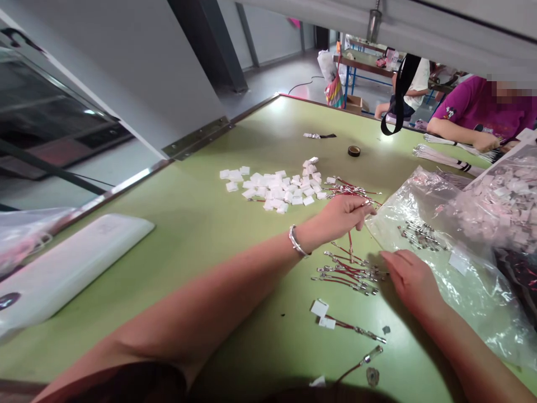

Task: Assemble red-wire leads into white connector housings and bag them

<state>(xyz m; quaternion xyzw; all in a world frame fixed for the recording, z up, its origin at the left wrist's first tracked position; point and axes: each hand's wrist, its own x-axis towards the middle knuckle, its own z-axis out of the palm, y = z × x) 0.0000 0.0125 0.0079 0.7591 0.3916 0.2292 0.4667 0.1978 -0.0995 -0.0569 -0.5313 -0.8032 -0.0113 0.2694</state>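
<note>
Left hand [342, 215] pinches one red wire [351, 253]; right hand [409, 280] flat, released. Two tagged wires [348, 326] done low centre; loose wires [350, 274] and white tags [272, 187] remain.

Tape roll [354, 150] beyond white tags [274, 187]
</note>
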